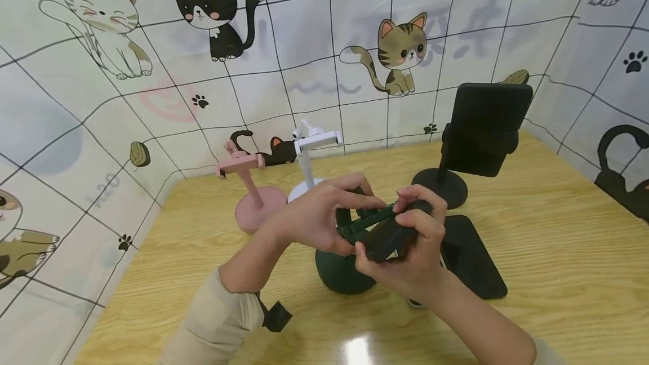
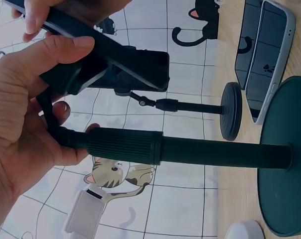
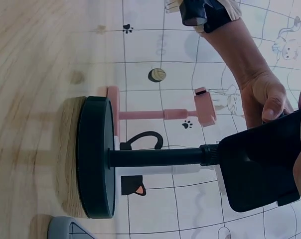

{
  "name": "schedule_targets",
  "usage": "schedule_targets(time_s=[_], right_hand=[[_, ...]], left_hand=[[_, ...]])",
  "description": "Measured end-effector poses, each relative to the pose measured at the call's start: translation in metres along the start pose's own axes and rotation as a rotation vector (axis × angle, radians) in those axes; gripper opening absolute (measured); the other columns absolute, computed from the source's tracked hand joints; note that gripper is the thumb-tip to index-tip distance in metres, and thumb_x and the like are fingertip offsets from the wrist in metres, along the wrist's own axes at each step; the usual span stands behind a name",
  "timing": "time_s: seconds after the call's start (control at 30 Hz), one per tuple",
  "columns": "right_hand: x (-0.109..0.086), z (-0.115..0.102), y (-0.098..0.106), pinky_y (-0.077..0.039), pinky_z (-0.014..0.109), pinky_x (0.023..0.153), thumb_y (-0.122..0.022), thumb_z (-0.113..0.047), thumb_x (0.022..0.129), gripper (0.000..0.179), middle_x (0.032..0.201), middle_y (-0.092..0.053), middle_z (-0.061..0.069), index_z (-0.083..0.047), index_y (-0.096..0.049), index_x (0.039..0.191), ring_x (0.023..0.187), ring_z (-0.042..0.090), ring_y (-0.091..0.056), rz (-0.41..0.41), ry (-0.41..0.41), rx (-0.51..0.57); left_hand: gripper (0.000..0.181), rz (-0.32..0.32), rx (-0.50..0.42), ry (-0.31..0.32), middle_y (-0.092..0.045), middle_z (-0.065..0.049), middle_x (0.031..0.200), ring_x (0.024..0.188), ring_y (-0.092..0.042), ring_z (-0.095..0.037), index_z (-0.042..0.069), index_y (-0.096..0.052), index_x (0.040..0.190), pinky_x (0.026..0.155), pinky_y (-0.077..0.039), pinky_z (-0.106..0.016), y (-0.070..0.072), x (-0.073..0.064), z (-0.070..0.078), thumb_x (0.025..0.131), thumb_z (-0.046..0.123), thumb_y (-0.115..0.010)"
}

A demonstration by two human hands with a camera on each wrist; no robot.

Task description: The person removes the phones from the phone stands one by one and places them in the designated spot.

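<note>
A dark green phone stand (image 2: 210,151) stands on its round base (image 1: 345,274). My left hand (image 1: 321,213) grips the stand's clamp (image 1: 372,219) at the top, its thumb along the clamp in the left wrist view. From the right, my right hand (image 1: 423,261) holds a black phone (image 3: 260,167) by its edges, tilted. That phone lies against the clamp, and fingertips of both hands meet close to the joint. The right hand hides part of the phone in the head view.
A pink phone stand (image 1: 261,207) and a white one (image 1: 306,168) stand behind on the left. At the back right, a black stand (image 1: 440,187) bears a dark-screened device (image 1: 489,128). A black phone (image 1: 474,261) and a light-cased phone (image 2: 272,59) lie on the table.
</note>
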State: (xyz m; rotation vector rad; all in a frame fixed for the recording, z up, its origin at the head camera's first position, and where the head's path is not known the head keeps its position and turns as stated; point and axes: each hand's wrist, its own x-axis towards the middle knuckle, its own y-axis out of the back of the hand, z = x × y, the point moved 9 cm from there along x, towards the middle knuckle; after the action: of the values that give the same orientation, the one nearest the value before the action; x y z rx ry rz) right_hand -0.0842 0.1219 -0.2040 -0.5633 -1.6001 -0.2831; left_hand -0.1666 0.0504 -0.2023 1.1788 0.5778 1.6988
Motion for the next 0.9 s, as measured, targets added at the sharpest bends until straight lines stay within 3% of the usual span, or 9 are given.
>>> schedule_targets(time_s=[0.33,0.67,0.9], right_hand=[[0.0007,-0.0012,0.0021,-0.035,0.026,0.071,-0.066,-0.033,0.073,0.048,0.102,-0.040,0.024,-0.003,-0.032,0.090,0.081,0.026,-0.040,-0.025,0.010,0.047],[0.0023,-0.0063,0.0043,-0.037,0.024,0.073,-0.067,-0.031,0.074,0.049,0.105,-0.041,0.023,-0.002,-0.033,0.092,0.078,0.024,-0.041,-0.051,0.064,0.181],[0.0008,-0.0064,0.0061,-0.041,0.027,0.080,-0.069,-0.027,0.072,0.049,0.103,-0.041,0.027,0.000,-0.034,0.094,0.081,0.024,-0.043,-0.069,0.083,0.296]], left_hand=[[0.064,-0.027,-0.007,0.044,-0.051,-0.001,0.098,0.091,-0.048,-0.009,0.002,-0.062,0.114,0.080,-0.042,-0.020,0.0009,-0.0003,-0.0029,0.058,0.020,-0.085],[0.070,-0.014,-0.001,-0.017,-0.053,-0.002,0.101,0.096,-0.046,-0.011,0.001,-0.061,0.113,0.084,-0.040,-0.023,0.0017,0.0001,-0.0027,0.055,0.030,-0.086],[0.070,0.010,0.029,-0.015,-0.054,-0.002,0.103,0.099,-0.044,-0.014,0.003,-0.062,0.113,0.086,-0.037,-0.027,0.0026,-0.0031,-0.0039,0.055,0.033,-0.086]])
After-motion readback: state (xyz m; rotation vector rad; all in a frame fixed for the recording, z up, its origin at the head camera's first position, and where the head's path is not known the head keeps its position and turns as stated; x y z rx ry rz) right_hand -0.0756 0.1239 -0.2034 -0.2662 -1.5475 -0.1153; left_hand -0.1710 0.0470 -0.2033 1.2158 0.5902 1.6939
